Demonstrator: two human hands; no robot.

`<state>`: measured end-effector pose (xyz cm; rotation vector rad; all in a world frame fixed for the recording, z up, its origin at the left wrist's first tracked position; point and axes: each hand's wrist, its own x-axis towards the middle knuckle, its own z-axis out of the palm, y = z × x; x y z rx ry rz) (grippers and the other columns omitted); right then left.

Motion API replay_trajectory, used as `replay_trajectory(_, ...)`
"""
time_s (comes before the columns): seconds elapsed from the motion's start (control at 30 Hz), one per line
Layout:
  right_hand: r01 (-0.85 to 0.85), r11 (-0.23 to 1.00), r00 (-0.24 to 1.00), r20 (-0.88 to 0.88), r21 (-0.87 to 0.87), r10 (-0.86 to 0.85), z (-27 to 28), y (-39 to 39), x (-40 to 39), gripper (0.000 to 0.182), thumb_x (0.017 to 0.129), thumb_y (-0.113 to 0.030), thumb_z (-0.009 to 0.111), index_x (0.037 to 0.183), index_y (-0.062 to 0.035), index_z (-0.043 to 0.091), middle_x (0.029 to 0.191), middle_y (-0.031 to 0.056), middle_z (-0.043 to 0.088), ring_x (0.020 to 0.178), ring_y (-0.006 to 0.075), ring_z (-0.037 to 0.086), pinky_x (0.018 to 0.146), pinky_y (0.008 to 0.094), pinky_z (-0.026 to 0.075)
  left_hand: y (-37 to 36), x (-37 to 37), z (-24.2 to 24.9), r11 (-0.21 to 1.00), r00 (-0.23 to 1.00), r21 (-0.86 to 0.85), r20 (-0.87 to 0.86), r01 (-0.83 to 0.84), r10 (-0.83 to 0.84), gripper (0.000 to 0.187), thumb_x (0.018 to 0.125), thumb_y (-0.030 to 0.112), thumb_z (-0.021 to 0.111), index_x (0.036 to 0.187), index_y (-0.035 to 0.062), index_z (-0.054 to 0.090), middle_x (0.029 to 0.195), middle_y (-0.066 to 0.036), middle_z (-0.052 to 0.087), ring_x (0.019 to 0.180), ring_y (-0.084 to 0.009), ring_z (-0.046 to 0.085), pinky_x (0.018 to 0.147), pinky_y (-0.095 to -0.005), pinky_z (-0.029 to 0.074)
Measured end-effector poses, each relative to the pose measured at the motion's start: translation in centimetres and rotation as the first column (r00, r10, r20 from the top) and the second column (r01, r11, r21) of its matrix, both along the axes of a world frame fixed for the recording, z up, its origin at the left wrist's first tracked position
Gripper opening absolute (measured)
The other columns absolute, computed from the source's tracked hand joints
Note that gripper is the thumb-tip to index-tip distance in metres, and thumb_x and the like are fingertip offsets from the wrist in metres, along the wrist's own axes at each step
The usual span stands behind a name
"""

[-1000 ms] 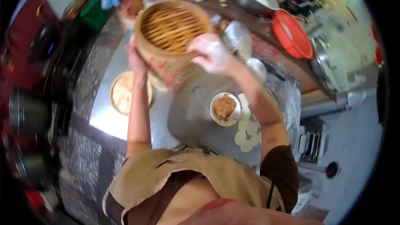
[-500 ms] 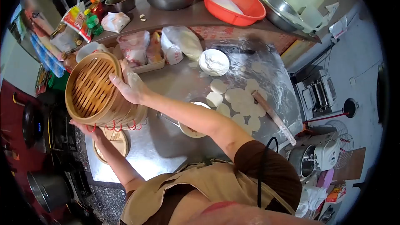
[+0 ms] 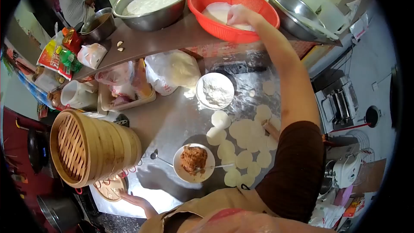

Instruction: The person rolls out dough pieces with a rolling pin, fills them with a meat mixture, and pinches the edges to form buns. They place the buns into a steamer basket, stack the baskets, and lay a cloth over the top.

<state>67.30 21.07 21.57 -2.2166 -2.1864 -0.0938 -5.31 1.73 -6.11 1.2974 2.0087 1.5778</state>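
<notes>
My right hand [image 3: 242,16] reaches into the red plastic basket [image 3: 198,6], its fingers closed round the edge of a white cloth [image 3: 216,12]. Down at the lower left, my left hand [image 3: 137,201] lies beside a round bamboo tray [image 3: 111,188], fingers stretched out and holding nothing. The stacked bamboo steamers [image 3: 101,146] stand above that tray, with a slatted lid [image 3: 71,146] on top. Near the middle sits a bowl [image 3: 177,169] of brown filling [image 3: 193,159] with a utensil in it. Round dough wrappers [image 3: 244,134] lie to its right.
A white bowl of flour [image 3: 215,91] stands on the metal table [image 3: 155,133]. The rolling pin [image 3: 271,129] is partly behind my right arm. Metal basins [image 3: 148,19] line the raised shelf. Bags sit in a bin [image 3: 148,100]. A person [image 3: 73,2] stands at the upper left.
Both hands have let go of the steamer stack. My right hand has moved up and right into the red basket; my left hand has moved down beside the bamboo tray. The view has shifted.
</notes>
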Motion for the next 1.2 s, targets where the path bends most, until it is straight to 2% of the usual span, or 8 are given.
replay_trajectory(0.3, 0.022, 0.997, 0.989, 0.145, -0.079, -0.01, -0.6, 1.3, 0.5, 0.018, 0.065, -0.014, 0.061, 0.078, -0.0053, 0.069, 0.077, 0.0156, 0.066, 0.075, 0.0297, 0.064, 0.066, 0.0378, 0.05, 0.8, 5.7, 1.7, 0.95, 0.93, -0.229, 0.345, 0.214, -0.126, 0.055, 0.096, 0.047, 0.03, 0.133, 0.0075, 0.035, 0.132, -0.016, 0.038, 0.111, -0.0289, 0.044, 0.093, -0.0438, 0.036)
replay_trajectory(0.5, 0.29, 0.792, 0.938, -0.321, 0.537, -0.126, 2.1, -2.8, 0.8, 0.02, 0.073, -0.017, 0.055, 0.077, -0.0023, 0.067, 0.075, 0.0165, 0.065, 0.073, 0.0274, 0.064, 0.067, 0.0373, 0.05, -1.0, 3.3, 1.0, 0.93, 0.909, -0.259, 0.391, 0.262, -0.147, 0.051, 0.095, 0.042, 0.036, 0.133, 0.0085, 0.034, 0.133, -0.014, 0.038, 0.113, -0.0293, 0.043, 0.093, -0.0434, 0.036)
replay_trajectory(0.57, 0.587, 0.656, 0.336, -0.88, 0.475, 0.336, 3.2, -3.7, 0.6, 0.022, 0.08, -0.018, 0.053, 0.085, 0.0006, 0.064, 0.081, 0.0117, 0.065, 0.076, 0.0247, 0.063, 0.071, 0.0357, 0.05, -1.2, 2.6, 0.3, 0.93, 0.888, -0.253, 0.439, 0.267, -0.136, 0.049, 0.095, 0.04, 0.038, 0.133, 0.0084, 0.035, 0.133, -0.014, 0.038, 0.113, -0.029, 0.043, 0.094, -0.0433, 0.036)
replay_trajectory(0.7, 0.415, 0.79, -0.414, -0.679, 0.451, 0.606, 5.5, -6.6, -5.9, 0.037, 0.086, -0.016, 0.037, 0.11, 0.0097, 0.05, 0.116, 0.0193, 0.056, 0.109, 0.0325, 0.053, 0.098, 0.0421, 0.039, -1.3, 2.6, 1.0, 0.94, 0.826, -0.204, 0.551, 0.273, -0.12, 0.047, 0.095, 0.036, 0.04, 0.133, 0.0086, 0.035, 0.132, -0.012, 0.039, 0.11, -0.0264, 0.043, 0.093, -0.0409, 0.036)
replay_trajectory(0.9, 0.515, 0.714, -0.508, -0.503, 0.474, 0.699, 5.0, -6.9, -26.5, 0.044, 0.084, -0.017, 0.033, 0.115, 0.0061, 0.052, 0.114, 0.0202, 0.058, 0.103, 0.0321, 0.056, 0.094, 0.0422, 0.042, -1.1, 3.9, 8.8, 0.894, 0.929, 0.317, 0.087, 0.316, -0.359, 0.031, 0.088, 0.01, 0.05, 0.116, -0.0001, 0.045, 0.112, -0.01, 0.047, 0.098, -0.0196, 0.044, 0.086, -0.0333, 0.037)
replay_trajectory(0.97, 0.139, 0.803, -0.94, -0.178, 0.58, 0.291, 2.2, -6.5, -32.2, 0.048, 0.084, -0.02, 0.03, 0.119, 0.006, 0.05, 0.118, 0.0216, 0.055, 0.108, 0.0343, 0.054, 0.097, 0.0447, 0.04, 1.2, 5.2, 14.4, 0.74, 0.806, 0.445, 0.064, 0.504, -0.588, 0.041, 0.079, 0.006, 0.059, 0.118, 0.0007, 0.045, 0.107, -0.01, 0.05, 0.098, -0.0216, 0.046, 0.084, -0.0332, 0.039)
replay_trajectory(1.13, -0.173, 0.78, -0.984, -0.13, 0.602, -0.118, -1.1, -11.1, -50.4, 0.054, 0.079, -0.023, 0.033, 0.12, 0.0088, 0.048, 0.12, 0.0236, 0.053, 0.111, 0.0346, 0.052, 0.099, 0.0447, 0.039, 4.8, 8.2, 27.3, 0.638, 0.754, 0.423, -0.202, 0.643, -0.625, 0.052, 0.073, 0.018, 0.071, 0.118, 0.0022, 0.049, 0.112, -0.015, 0.048, 0.108, -0.0244, 0.044, 0.09, -0.0344, 0.039)
replay_trajectory(1.2, -0.196, 0.898, -0.976, -0.162, 0.394, -0.142, -2.3, -13.1, -53.6, 0.053, 0.079, -0.023, 0.033, 0.118, 0.008, 0.05, 0.115, 0.0214, 0.056, 0.106, 0.0318, 0.056, 0.095, 0.0431, 0.043, 5.7, 6.8, 27.2, 0.642, 0.683, 0.382, 0.038, 0.665, -0.73, 0.049, 0.074, 0.018, 0.071, 0.114, 0.0017, 0.051, 0.109, -0.014, 0.048, 0.106, -0.0221, 0.045, 0.088, -0.0331, 0.039)
